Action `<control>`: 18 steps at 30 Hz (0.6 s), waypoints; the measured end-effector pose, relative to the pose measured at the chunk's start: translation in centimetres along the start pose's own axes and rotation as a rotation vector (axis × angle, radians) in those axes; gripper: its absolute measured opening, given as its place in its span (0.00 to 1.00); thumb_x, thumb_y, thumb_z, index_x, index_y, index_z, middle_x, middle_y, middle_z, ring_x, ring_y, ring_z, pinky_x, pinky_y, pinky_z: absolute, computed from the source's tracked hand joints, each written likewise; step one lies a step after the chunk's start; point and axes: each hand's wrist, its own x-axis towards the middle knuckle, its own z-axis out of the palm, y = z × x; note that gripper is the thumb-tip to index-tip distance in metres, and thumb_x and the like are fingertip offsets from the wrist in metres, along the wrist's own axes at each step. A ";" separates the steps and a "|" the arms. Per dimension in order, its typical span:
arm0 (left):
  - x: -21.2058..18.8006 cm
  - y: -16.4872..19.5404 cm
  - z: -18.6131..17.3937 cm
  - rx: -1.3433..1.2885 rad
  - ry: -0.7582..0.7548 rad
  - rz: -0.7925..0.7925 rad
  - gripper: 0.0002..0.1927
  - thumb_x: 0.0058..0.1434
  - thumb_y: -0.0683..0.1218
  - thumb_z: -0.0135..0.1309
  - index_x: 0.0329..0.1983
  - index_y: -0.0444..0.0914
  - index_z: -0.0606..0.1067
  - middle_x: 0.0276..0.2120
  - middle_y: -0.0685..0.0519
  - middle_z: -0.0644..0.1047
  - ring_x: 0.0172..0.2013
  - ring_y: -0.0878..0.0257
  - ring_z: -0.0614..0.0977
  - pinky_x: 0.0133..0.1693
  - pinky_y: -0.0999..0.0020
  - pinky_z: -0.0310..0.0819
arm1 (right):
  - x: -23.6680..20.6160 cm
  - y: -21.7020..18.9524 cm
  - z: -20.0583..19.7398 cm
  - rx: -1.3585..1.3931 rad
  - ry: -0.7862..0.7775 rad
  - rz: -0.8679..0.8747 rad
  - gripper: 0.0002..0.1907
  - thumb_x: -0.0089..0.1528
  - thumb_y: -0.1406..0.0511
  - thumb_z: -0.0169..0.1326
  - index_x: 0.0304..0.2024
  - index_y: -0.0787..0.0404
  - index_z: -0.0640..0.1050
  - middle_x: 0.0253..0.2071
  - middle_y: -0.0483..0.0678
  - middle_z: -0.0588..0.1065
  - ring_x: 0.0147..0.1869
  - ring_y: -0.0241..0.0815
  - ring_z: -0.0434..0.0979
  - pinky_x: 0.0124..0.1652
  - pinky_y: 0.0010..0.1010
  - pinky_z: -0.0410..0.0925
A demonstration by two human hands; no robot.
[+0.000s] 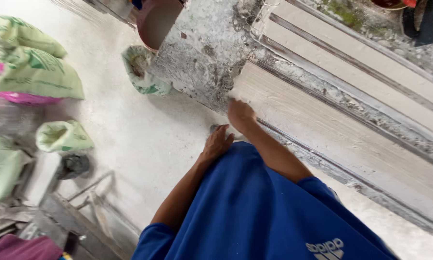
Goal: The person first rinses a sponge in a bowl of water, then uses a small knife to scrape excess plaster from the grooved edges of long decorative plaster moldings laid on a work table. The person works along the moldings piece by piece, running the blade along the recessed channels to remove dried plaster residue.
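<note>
Head view: right hand [240,114] rests fingers-down, curled together, on the near end of a long plaster moulding strip [341,139] lying on the crusted casting bench [197,62]. Left hand [216,143] hangs below the edge, fingers loosely apart, empty. Strip looks stiff, heavy, brittle; best gripped along its edges.

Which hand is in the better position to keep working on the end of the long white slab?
Probably the right hand: it already rests on the near end of the white slab. The left hand hangs lower, beside the blue shirt, off the slab.
</note>
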 end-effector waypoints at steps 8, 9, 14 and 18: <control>1.0 0.7 -3.3 0.037 0.078 -0.057 0.26 0.65 0.51 0.52 0.62 0.34 0.71 0.60 0.39 0.73 0.58 0.41 0.75 0.58 0.52 0.69 | -0.4 1.1 0.6 -0.016 -0.022 0.041 0.16 0.67 0.66 0.41 0.54 0.64 0.73 0.45 0.64 0.79 0.49 0.63 0.82 0.46 0.53 0.75; 1.0 0.8 -3.5 0.057 0.079 -0.036 0.25 0.64 0.50 0.52 0.62 0.34 0.71 0.60 0.39 0.74 0.58 0.41 0.75 0.58 0.52 0.69 | 0.0 0.4 0.4 -0.016 -0.007 0.025 0.16 0.67 0.66 0.40 0.55 0.64 0.73 0.44 0.63 0.80 0.49 0.62 0.82 0.46 0.52 0.76; 1.9 -0.5 -4.6 0.131 0.048 0.103 0.22 0.64 0.49 0.53 0.59 0.35 0.73 0.58 0.40 0.75 0.56 0.42 0.77 0.57 0.52 0.70 | -0.2 -0.7 0.2 -0.048 -0.001 0.000 0.14 0.69 0.66 0.43 0.54 0.65 0.73 0.44 0.62 0.79 0.48 0.62 0.83 0.44 0.50 0.78; 4.5 -2.4 -6.3 0.083 0.070 0.248 0.19 0.64 0.46 0.53 0.57 0.35 0.74 0.56 0.41 0.76 0.55 0.41 0.77 0.56 0.51 0.71 | -5.2 3.5 0.3 -0.267 -0.069 0.097 0.16 0.68 0.63 0.44 0.57 0.62 0.69 0.41 0.62 0.78 0.42 0.61 0.84 0.35 0.49 0.78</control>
